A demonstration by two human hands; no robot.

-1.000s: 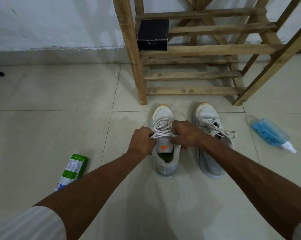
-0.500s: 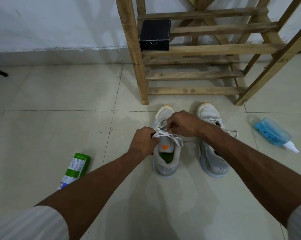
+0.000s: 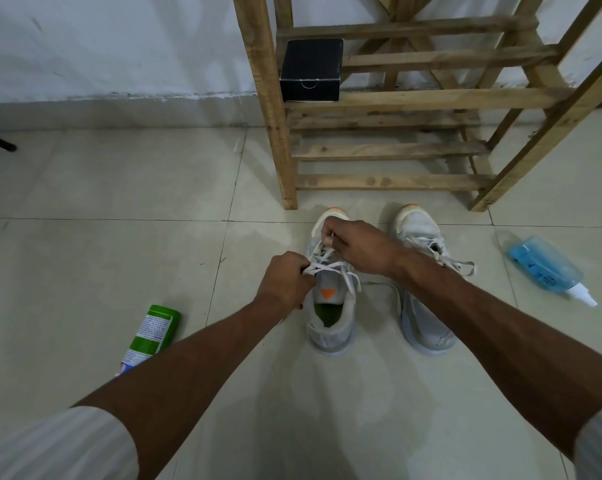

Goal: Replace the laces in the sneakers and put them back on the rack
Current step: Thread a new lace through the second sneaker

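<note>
The left hand (image 3: 287, 284) curls tight, pinching the white lace (image 3: 327, 266) beside the tongue of the grey sneaker (image 3: 330, 329); the right hand (image 3: 356, 245) pinches it nearer the toe. The sneaker stands before the wooden rack (image 3: 275, 133).

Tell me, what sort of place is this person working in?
Likely a home entryway or spare-room corner: a wooden shoe rack stands against a white wall, the floor is pale tile, and a pair of sneakers with white laces sits on it.
</note>
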